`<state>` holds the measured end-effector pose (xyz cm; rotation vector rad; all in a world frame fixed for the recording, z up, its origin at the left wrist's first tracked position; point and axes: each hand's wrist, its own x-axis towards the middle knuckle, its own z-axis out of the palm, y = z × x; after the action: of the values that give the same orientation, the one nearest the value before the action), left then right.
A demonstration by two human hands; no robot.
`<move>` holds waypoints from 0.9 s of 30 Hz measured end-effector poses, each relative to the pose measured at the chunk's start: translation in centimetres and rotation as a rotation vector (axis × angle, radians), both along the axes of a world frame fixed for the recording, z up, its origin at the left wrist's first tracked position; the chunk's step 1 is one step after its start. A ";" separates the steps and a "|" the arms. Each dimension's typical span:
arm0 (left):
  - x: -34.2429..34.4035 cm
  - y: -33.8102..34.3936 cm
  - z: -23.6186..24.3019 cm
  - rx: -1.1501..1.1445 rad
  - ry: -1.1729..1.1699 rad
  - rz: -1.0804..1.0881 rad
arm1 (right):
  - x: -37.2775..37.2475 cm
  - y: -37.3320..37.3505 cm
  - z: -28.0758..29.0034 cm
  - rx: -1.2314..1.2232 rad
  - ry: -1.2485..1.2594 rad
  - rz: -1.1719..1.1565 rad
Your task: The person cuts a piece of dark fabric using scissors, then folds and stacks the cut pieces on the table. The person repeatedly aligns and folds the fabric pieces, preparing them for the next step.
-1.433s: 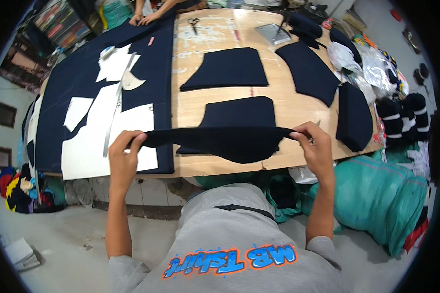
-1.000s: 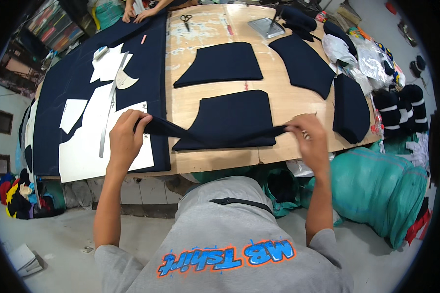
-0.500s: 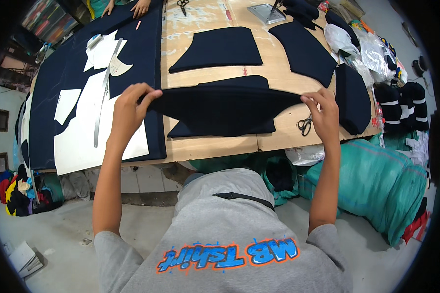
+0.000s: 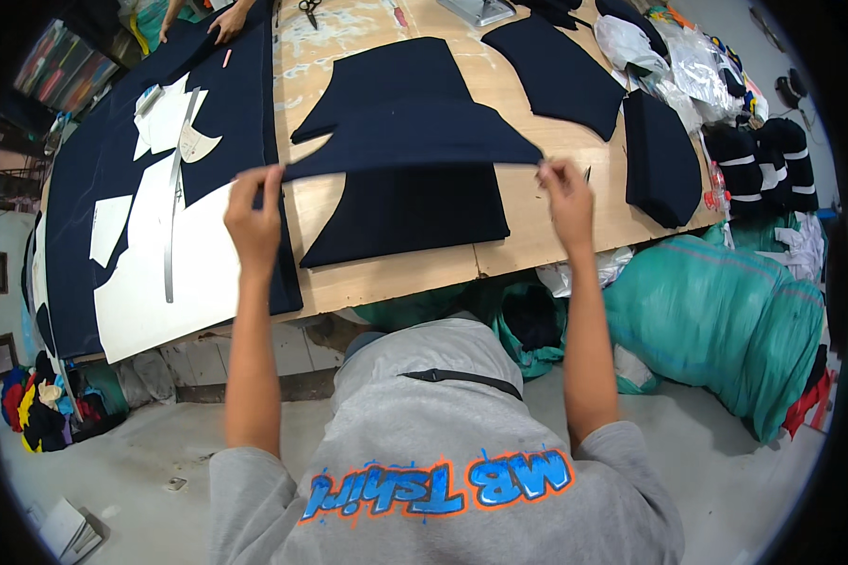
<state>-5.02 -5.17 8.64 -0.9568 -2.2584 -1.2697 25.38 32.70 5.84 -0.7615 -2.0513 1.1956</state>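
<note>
My left hand (image 4: 254, 212) and my right hand (image 4: 568, 202) each pinch a corner of a dark navy cut fabric piece (image 4: 415, 132). Its near edge is drawn out between them, and the rest spreads away from me over the table. Below it lies a dark stack of cut fabric (image 4: 415, 217) close to the table's front edge. Beyond, a second navy fabric stack (image 4: 396, 71) is partly covered by the held piece. Both hands are slightly smeared by motion, but thumb and fingers show pressed together.
On the left, white paper patterns (image 4: 151, 264) and a metal ruler (image 4: 173, 217) lie on navy cloth (image 4: 75, 217). More fabric stacks (image 4: 664, 160) stand right. Black scissors (image 4: 309, 11) lie far off. Another person's hands (image 4: 228, 24) touch the cloth, far left. Green sacks (image 4: 707, 311) fill the floor at right.
The fabric piece has swung from hanging toward me to spreading away, over the farther stack. My hands have come slightly closer together, and the view has shifted a little.
</note>
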 end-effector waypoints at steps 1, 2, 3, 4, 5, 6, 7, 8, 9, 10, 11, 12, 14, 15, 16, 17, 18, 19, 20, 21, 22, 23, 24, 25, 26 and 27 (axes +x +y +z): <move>0.9 -0.9 -2.5 0.011 -0.051 0.034 | 0.9 -0.8 -3.5 0.040 -0.040 0.000; 2.4 -1.0 -4.9 0.021 -0.191 0.070 | 2.1 -1.8 -6.6 0.003 -0.098 -0.017; 3.9 -1.0 -7.4 0.027 -0.326 0.108 | 3.1 -3.2 -9.8 -0.047 -0.075 -0.041; 4.7 -2.2 -11.0 0.058 -0.420 0.126 | 3.3 -4.7 -11.6 -0.130 -0.221 -0.063; 5.5 -3.0 -13.9 0.090 -0.522 0.136 | 3.5 -5.9 -13.1 -0.147 -0.273 -0.070; 6.5 -2.7 -14.7 0.066 -0.642 0.147 | 4.4 -6.2 -14.6 -0.098 -0.285 -0.083; 7.5 -2.8 -15.1 0.040 -0.752 0.177 | 4.0 -6.8 -14.6 -0.055 -0.289 -0.076; 7.9 -2.6 -15.5 0.117 -0.755 0.194 | 3.6 -7.0 -14.4 -0.067 -0.307 -0.105; 8.2 -2.8 -15.8 0.128 -0.754 0.224 | 3.3 -7.1 -14.2 -0.079 -0.326 -0.133; 8.3 -2.7 -15.9 0.140 -0.754 0.250 | 3.1 -7.2 -14.0 -0.089 -0.345 -0.163; 8.4 -2.8 -15.9 0.152 -0.753 0.277 | 2.7 -7.1 -14.0 -0.050 -0.355 -0.164; 8.4 -2.8 -15.8 0.131 -0.739 0.304 | 2.3 -6.9 -13.9 -0.011 -0.366 -0.165; 8.0 -2.8 -15.7 0.092 -0.712 0.353 | 2.3 -6.3 -14.5 -0.027 -0.382 -0.183; 7.8 -2.9 -15.7 0.089 -0.715 0.354 | 2.3 -6.0 -14.8 -0.083 -0.389 -0.198; 7.4 -3.0 -15.7 0.089 -0.713 0.361 | 2.1 -5.8 -14.9 -0.141 -0.390 -0.207; 7.1 -3.3 -15.8 0.088 -0.711 0.367 | 2.0 -5.6 -15.0 -0.156 -0.386 -0.226; 7.0 -3.6 -15.8 0.124 -0.802 0.360 | 2.0 -5.6 -15.1 -0.172 -0.382 -0.247; 6.9 -3.6 -15.7 0.162 -0.895 0.348 | 2.0 -5.5 -15.0 -0.186 -0.380 -0.270; 6.8 -3.6 -15.4 0.201 -0.989 0.334 | 2.0 -5.0 -14.8 -0.276 -0.360 -0.257; 6.4 -3.7 -15.5 0.256 -1.079 0.293 | 1.9 -4.3 -14.5 -0.366 -0.340 -0.244; 5.9 -4.3 -16.2 0.313 -1.163 0.258 | 1.5 -3.8 -13.8 -0.458 -0.318 -0.222; 5.5 -4.7 -16.1 0.370 -1.247 0.223 | 0.8 -3.6 -12.8 -0.552 -0.298 -0.199; 5.3 -5.1 -16.1 0.393 -1.304 0.203 | 0.3 -3.3 -11.7 -0.588 -0.335 -0.182; 5.0 -5.1 -15.7 0.416 -1.361 0.176 | 0.2 -3.0 -11.4 -0.619 -0.354 -0.185; 4.8 -5.1 -15.1 0.440 -1.418 0.150 | 0.3 -2.6 -10.9 -0.650 -0.373 -0.186; 4.7 -5.0 -14.8 0.405 -1.437 0.180 | 0.4 -2.3 -10.6 -0.681 -0.393 -0.187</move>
<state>-0.33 -10.19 -6.14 0.5692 -2.5429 -2.6589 25.78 30.38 -4.76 -1.5751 -1.7885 1.7607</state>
